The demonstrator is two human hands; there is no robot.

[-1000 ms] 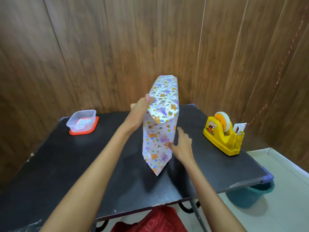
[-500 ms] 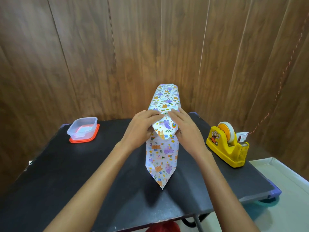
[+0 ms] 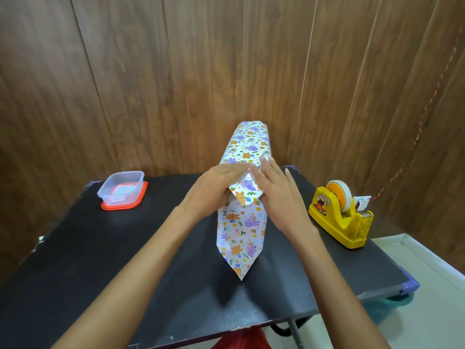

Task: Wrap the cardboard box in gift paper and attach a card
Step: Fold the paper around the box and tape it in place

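Note:
The box wrapped in white gift paper with orange and purple animal prints lies lengthwise on the black table, pointing away from me. Its near end has a small top flap folded down and a long pointed bottom flap lying flat on the table. My left hand presses with flat fingers on the left side of that near end. My right hand presses the right side the same way, fingertips meeting over the top edge. No bare cardboard shows.
A yellow tape dispenser with a roll of tape stands at the right of the table. A clear plastic container on an orange lid sits at the back left, with white paper inside. A wooden wall rises right behind the table.
A second ago my right hand was low by the pointed flap and my left on the box's side. Both hands have come onto the near end and slid up to its top edge.

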